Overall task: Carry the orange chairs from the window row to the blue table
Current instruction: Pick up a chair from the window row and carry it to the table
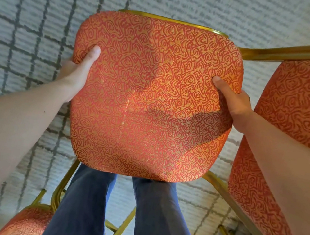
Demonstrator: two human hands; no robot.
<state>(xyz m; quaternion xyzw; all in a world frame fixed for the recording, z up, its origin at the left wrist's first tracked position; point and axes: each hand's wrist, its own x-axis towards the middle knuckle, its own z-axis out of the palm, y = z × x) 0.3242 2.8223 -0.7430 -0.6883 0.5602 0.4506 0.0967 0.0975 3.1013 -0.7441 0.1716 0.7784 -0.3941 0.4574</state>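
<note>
**Two Hands on the Orange Chair**

The orange chair point(152, 101) is right in front of the person, above the carpet point(24, 17). The left hand point(76, 73) grips the seat edge at 9 o'clock. The right hand point(234, 103) grips it at 3 o'clock. Both thumbs press on top. The cushion looks soft and squashy. The gold frame point(174, 20) looks hard and is probably a bit heavy. Holding both sides should keep it level. Another chair point(294, 118) stands close at 3 o'clock and could get bumped.
</note>
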